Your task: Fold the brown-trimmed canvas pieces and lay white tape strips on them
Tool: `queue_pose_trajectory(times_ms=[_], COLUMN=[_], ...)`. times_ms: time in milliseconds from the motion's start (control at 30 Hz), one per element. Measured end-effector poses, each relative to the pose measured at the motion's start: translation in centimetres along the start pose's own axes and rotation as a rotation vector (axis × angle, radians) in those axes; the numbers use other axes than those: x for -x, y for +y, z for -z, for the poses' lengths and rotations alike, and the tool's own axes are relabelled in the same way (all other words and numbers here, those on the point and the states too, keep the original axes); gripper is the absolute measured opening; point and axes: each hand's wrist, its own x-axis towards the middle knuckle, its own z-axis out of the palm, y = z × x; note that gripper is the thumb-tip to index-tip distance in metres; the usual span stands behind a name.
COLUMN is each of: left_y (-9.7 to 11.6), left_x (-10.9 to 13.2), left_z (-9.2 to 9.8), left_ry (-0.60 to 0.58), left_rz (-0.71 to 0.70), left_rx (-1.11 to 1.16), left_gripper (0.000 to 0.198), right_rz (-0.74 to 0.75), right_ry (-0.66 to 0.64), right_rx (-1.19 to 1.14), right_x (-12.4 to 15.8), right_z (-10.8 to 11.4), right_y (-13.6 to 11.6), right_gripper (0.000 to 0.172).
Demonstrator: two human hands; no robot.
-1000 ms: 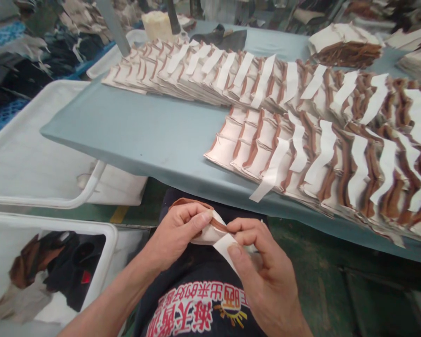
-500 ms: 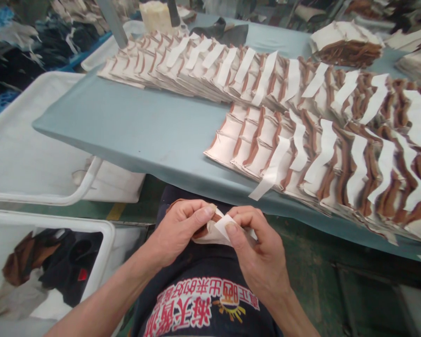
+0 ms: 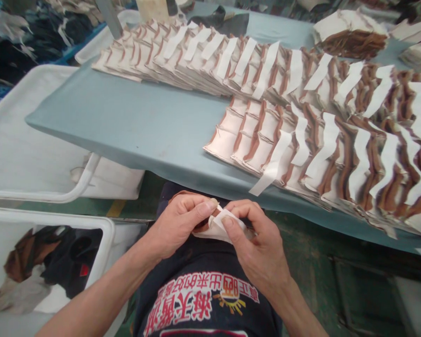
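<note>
Over my lap, both hands pinch one small piece of cream and brown leather point(image 3: 215, 232). My left hand point(image 3: 187, 220) is closed on its left end, thumb on top near the brown edge. My right hand point(image 3: 254, 234) grips the other end and presses a white strip point(image 3: 226, 216) against the pale side with its thumb. The fingers under the piece are hidden. Beyond my hands, overlapping rows of similar leather pieces point(image 3: 228, 133) lie on the blue-grey covered table point(image 3: 126, 107), many with white strips across them.
A white bin point(image 3: 107, 243) at lower left holds dark, brown and pale scraps. Another white tub point(image 3: 84, 180) stands beside the table's left end. A thick leather stack point(image 3: 351, 35) sits at the back right. A dark metal frame point(image 3: 340, 290) is on the floor at right.
My right thumb has shifted slightly left and inward, and the white strip now lies flatter on the leather piece. Both hands stay close together. The view has tilted a little.
</note>
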Motion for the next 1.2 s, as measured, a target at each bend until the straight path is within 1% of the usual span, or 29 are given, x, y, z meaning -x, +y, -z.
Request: queue_pose_trajectory(times_ms=[100, 200, 433, 567, 767, 1000, 1200], left_y=[0.0, -0.1, -0.4, -0.5, -0.8, -0.9, -1.0], left_x=[-0.1, -0.1, -0.1, -0.2, -0.2, -0.2, 0.0], left_z=[0.1, 0.1, 0.1, 0.0, 0.0, 0.1, 0.1], left_ry=[0.012, 0.029, 0.050, 0.056, 0.047, 0.064, 0.112], left_rz=[0.004, 0.027, 0.051, 0.049, 0.059, 0.057, 0.025], left_rx=[-0.018, -0.023, -0.021, -0.021, -0.008, -0.054, -0.082], left_gripper=[0.048, 0.049, 0.052, 0.053, 0.054, 0.055, 0.056], right_rz=[-0.018, -0.067, -0.181, -0.223, -0.224, -0.250, -0.258], right_ry=[0.009, -0.015, -0.071, -0.069, -0.078, -0.136, -0.157], right_rx=[0.029, 0.037, -0.014, -0.036, 0.009, 0.062, 0.043], right_x=[0.0, 0.0, -0.2, -0.2, -0.5, -0.9, -1.1], right_z=[-0.2, -0.2, -0.1, -0.1, 0.0, 0.3, 0.2], right_y=[0.0, 0.0, 0.0, 0.0, 0.0, 0.0, 0.4], right_gripper=[0.015, 0.014, 0.015, 0.017, 0.019, 0.018, 0.019])
